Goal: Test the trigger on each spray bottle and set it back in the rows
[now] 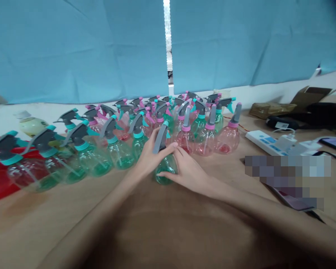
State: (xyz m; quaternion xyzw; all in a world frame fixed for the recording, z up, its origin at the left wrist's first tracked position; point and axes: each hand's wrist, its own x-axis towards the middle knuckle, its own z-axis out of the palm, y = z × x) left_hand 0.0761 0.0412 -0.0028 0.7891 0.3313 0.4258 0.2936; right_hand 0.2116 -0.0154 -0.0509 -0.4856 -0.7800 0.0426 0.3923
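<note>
A green spray bottle (164, 179) with a grey trigger head stands upright on the table in front of me, between my two hands. My left hand (152, 151) is closed around its neck and spray head from the left. Against the bottle's body, my right hand (189, 168) wraps the right side, its thumb across the front. Just behind are pink spray bottles (205, 144) on the right and a green spray bottle (120, 153) on the left, part of a row. The collar of the held bottle is mostly hidden by my fingers.
Several more spray bottles (93, 160) crowd the left and back. A red plastic bag (0, 183) lies far left. On the right are a white power strip (264, 142) with chargers, a phone (294, 198), and an open cardboard box (308, 101). A blue cloth (72, 52) hangs behind.
</note>
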